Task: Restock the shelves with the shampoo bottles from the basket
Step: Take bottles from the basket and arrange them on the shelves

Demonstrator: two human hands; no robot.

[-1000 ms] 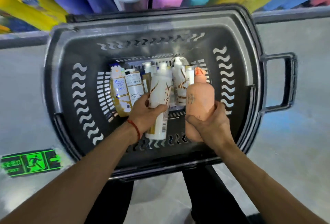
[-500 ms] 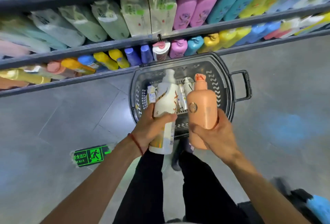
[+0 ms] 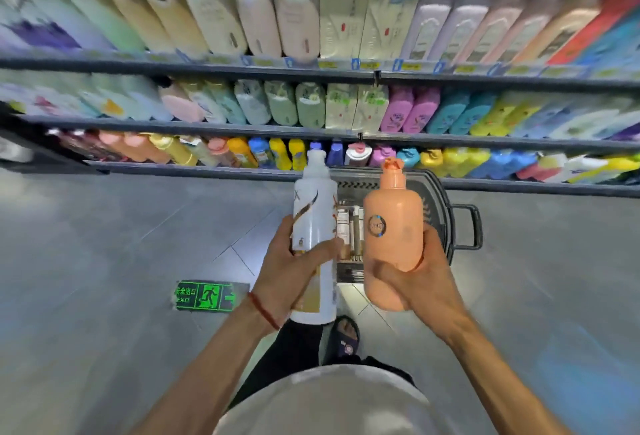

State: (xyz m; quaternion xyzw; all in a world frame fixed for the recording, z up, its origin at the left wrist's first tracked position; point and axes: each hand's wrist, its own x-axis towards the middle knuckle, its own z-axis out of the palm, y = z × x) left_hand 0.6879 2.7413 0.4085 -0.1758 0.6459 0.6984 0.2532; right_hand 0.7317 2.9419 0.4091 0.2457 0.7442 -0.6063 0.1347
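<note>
Item, left hand (image 3: 287, 272): closed around the middle of a tall white bottle (image 3: 316, 226), thumb across its front, fingers behind. Bottle upright, slim cylinder, smooth glossy plastic with a brown swirl print and a gold band low down; narrow white cap at top.

Item, right hand (image 3: 420, 282): wrapped around the lower body of a peach bottle (image 3: 393, 226), palm cupping its right side. Bottle squat, round-shouldered, matte-looking, with a small round seal on its front and a flip cap of the same colour.

Both bottles are held side by side, near but apart, above the near rim of the basket (image 3: 440, 206).

Item, basket: dark slotted plastic, on the grey floor just before the shelves (image 3: 311, 129), handle to the right. More bottles stand inside, partly hidden.

Item, shelves: three tiers on the far side, packed with pastel bottles; much is blurred.

Handling note: the step appears to be carrying the pair to the shelf. Best to match each to like stock, seat one at a time, base first, label outward; smooth plastic may slip, so hold below the shoulder.
</note>
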